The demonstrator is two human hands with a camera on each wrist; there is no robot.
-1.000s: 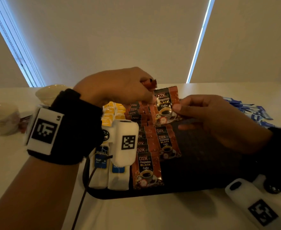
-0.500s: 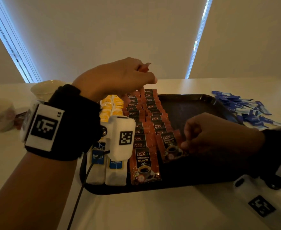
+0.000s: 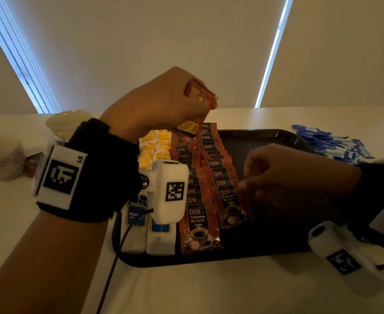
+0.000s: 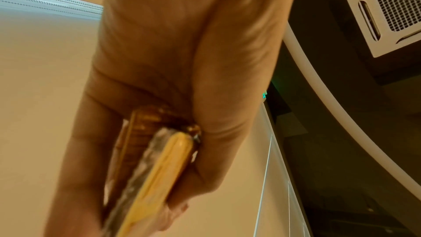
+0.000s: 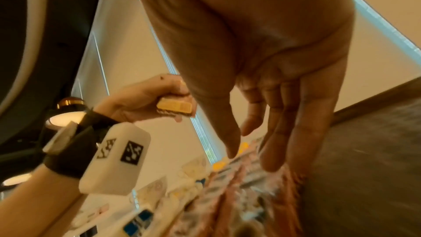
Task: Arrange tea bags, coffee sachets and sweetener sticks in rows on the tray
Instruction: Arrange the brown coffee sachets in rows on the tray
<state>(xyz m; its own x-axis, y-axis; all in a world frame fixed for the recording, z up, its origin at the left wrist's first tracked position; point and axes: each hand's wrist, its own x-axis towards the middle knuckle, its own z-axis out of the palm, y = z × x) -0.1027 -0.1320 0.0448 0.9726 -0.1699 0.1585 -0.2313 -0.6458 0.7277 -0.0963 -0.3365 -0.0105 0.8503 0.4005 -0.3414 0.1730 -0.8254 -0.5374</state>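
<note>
You get a dim, warm-toned head view: light comes only from 2 bright blue-white slits beside the blinds [image 3: 270, 53]. The dark tray [image 3: 261, 137] swallows detail, and the right hand [image 3: 286, 177] sits in shadow. Straight edges bow near the frame borders. In your left wrist view the hand [image 4: 182, 57] is soft. The right wrist view smears the sachets [image 5: 239, 195] at bottom into streaks.

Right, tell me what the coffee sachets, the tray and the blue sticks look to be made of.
Coffee sachets: glossy printed film, probably foil-lined plastic; they catch the light and have crimped ends.
Tray: dark with a raised, rounded rim and a dull, faintly textured floor; probably moulded plastic, though the dim light leaves it open.
Blue sticks: thin blue-and-white wrappers, paper or film; too small to tell.
</note>
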